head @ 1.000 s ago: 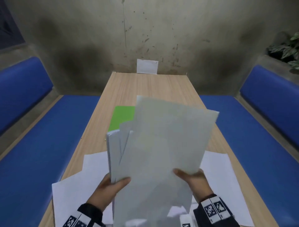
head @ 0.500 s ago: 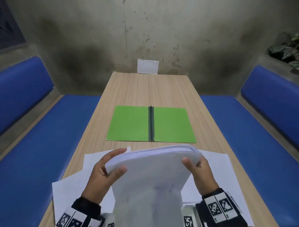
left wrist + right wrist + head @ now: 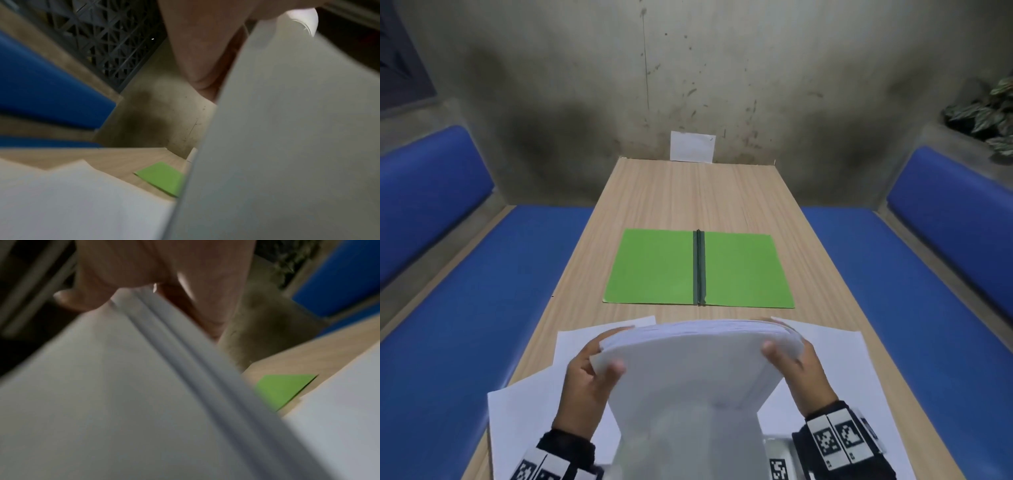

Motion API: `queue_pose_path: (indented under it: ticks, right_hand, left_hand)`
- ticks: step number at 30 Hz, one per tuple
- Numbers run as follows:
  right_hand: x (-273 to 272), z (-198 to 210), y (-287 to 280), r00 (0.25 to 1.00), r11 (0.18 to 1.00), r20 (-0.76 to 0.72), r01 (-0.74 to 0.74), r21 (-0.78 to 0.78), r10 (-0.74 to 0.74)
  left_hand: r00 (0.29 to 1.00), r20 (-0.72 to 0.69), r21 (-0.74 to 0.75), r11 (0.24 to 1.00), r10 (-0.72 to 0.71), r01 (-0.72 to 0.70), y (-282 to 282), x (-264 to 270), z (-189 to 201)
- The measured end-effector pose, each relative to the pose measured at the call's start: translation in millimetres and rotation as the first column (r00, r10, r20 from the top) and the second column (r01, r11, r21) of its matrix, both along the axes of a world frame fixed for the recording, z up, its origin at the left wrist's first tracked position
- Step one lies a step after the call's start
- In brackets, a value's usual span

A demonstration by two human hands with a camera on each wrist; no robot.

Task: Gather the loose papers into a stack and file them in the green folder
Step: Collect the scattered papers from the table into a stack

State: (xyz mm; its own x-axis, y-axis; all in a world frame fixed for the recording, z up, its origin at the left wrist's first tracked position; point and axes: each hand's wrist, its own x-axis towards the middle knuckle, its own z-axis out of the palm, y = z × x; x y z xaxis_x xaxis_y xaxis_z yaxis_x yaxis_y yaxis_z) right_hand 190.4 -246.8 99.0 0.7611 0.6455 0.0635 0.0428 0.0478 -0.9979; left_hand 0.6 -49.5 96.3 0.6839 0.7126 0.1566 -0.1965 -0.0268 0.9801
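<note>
I hold a thick stack of white papers (image 3: 695, 363) upright above the near end of the table. My left hand (image 3: 590, 380) grips its left edge, thumb on the near face. My right hand (image 3: 796, 368) grips the right edge the same way. The stack (image 3: 287, 138) fills the left wrist view and its edge (image 3: 185, 353) crosses the right wrist view. The green folder (image 3: 654, 267) lies open and flat on the table beyond the stack, its dark spine in the middle. Loose white sheets (image 3: 534, 407) lie on the table under my hands, left and right (image 3: 835, 363).
The wooden table (image 3: 688, 192) runs away from me to a stained wall. A small white card (image 3: 691, 146) leans against the wall at the far end. Blue benches (image 3: 465, 325) flank the table on both sides. A plant (image 3: 989, 113) sits at far right.
The papers were fanned and raised high, hiding the folder; they came down and squared into one stack. Both hands shifted from the bottom edge to the side edges.
</note>
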Motion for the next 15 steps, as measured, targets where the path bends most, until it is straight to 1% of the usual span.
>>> queue_pose_path:
  ticks: [1,3,4,6,8,9,11,12,13,15]
  right_hand:
    - [2,-5,-3,0.998,0.995,0.017,-0.053,-0.087,0.055]
    - [5,-16,-5,0.993,0.959,0.000,-0.110,-0.261,0.114]
    - [6,-21,-5,0.990,0.938,-0.020,-0.136,-0.318,0.137]
    - [4,-24,-1,0.986,0.918,-0.054,-0.166,-0.361,0.157]
    - [3,-25,2,0.982,0.935,-0.090,-0.184,-0.302,0.165]
    - [1,-24,3,0.983,0.949,-0.094,-0.176,-0.261,0.157]
    - [0,-21,3,0.984,0.971,-0.112,-0.154,-0.182,0.135]
    - [0,-20,3,0.985,0.976,-0.121,-0.144,-0.163,0.125]
    - [0,-21,2,0.985,0.976,-0.125,-0.138,-0.168,0.118]
    - [0,-27,0,0.979,0.967,-0.156,-0.160,-0.197,0.130]
  left_hand:
    - [0.994,-0.087,0.041,0.997,-0.060,0.064,1,-2,-6]
    - [0.952,-0.299,0.103,0.989,-0.070,0.105,-1,-4,-18]
    - [0.923,-0.377,0.107,0.987,-0.071,0.120,-5,-4,-24]
    - [0.898,-0.431,0.084,0.987,-0.087,0.136,-11,2,-29]
    - [0.866,-0.491,0.141,0.974,-0.088,0.179,-16,10,-22]
    - [0.865,-0.498,0.170,0.972,-0.060,0.165,-17,14,-17]
    - [0.902,-0.428,0.120,0.987,-0.045,0.106,-14,15,-13]
    - [0.917,-0.397,0.069,0.995,-0.043,0.076,-11,14,-14]
    - [0.925,-0.379,0.031,0.998,-0.039,0.055,-8,12,-16]
    - [0.923,-0.380,-0.005,0.998,-0.060,0.062,-5,7,-24]
